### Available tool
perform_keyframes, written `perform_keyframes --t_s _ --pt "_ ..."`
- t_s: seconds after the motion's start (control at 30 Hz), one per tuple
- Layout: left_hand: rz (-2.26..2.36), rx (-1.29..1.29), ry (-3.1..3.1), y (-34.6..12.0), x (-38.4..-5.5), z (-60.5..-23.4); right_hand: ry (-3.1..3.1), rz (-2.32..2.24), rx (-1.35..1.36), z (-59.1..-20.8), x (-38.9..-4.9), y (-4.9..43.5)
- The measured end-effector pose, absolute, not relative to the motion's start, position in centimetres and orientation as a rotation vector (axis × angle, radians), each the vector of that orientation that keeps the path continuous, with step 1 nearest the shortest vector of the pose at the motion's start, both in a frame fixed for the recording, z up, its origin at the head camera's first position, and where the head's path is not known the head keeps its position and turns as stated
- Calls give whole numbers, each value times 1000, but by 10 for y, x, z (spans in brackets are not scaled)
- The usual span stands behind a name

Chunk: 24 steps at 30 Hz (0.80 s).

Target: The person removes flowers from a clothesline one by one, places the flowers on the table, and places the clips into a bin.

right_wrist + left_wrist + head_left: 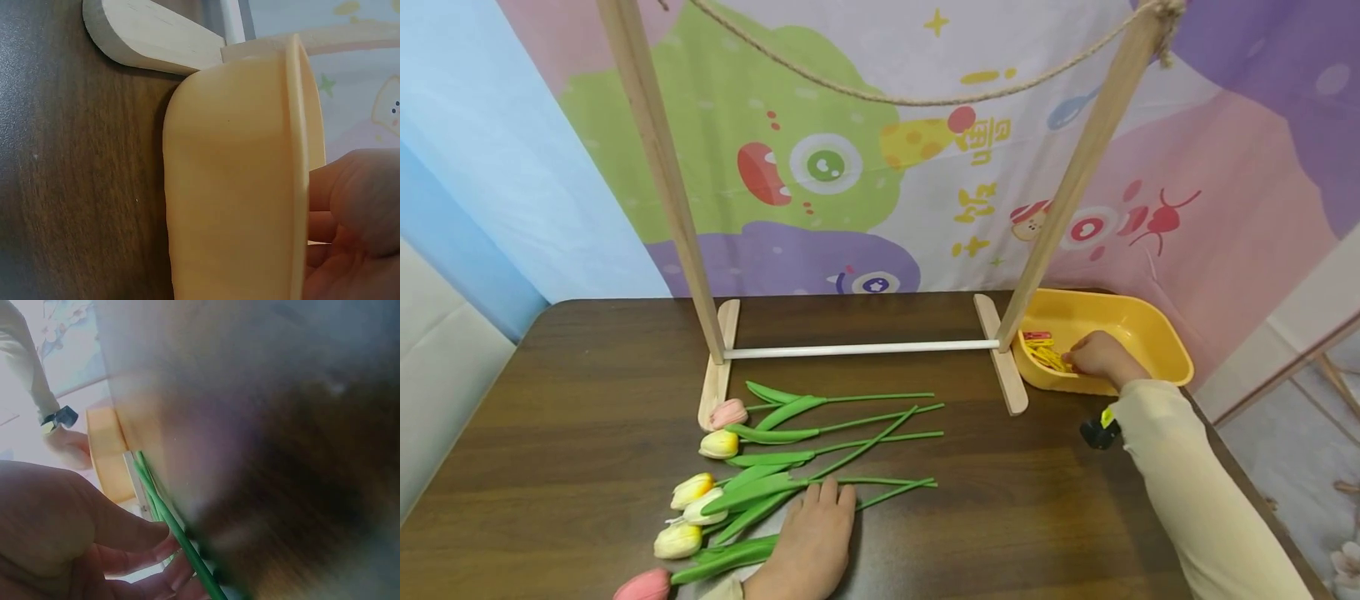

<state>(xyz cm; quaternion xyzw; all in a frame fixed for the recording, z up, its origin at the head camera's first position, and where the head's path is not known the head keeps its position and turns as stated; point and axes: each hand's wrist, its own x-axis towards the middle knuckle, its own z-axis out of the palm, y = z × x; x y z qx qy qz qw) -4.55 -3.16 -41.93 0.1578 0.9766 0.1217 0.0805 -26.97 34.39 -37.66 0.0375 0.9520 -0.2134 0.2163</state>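
Observation:
My left hand [814,537] is at the stems of several artificial tulips [752,500] with pink and pale yellow heads. In the left wrist view its thumb and curled fingers lie around a green stem [172,525], which runs toward the pink tulip [643,585] nearest me. My right hand [1105,357] reaches over the near rim of a yellow plastic basin [1150,333]. Its fingertips are at a small pile of yellow clothespins [1049,358], beside red ones [1037,337]. The basin wall hides those fingertips in the right wrist view, so whether they pinch a clothespin is unclear.
Behind the tulips stands a wooden frame [677,200] with a white crossbar [861,349] and wooden feet [1000,358]. A twine rope [880,98] sags between its posts. A printed cartoon cloth [850,208] hangs behind the brown table [1000,500].

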Motion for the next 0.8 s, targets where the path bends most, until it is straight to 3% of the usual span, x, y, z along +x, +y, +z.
perform_keyframes --t_s 0.4,0.8 --pt "383 451 2897 -31 -45 -420 2691 -497 72 -377 -266 340" --pt "493 402 2924 -39 -50 -417 2782 -706 215 -381 -253 340"
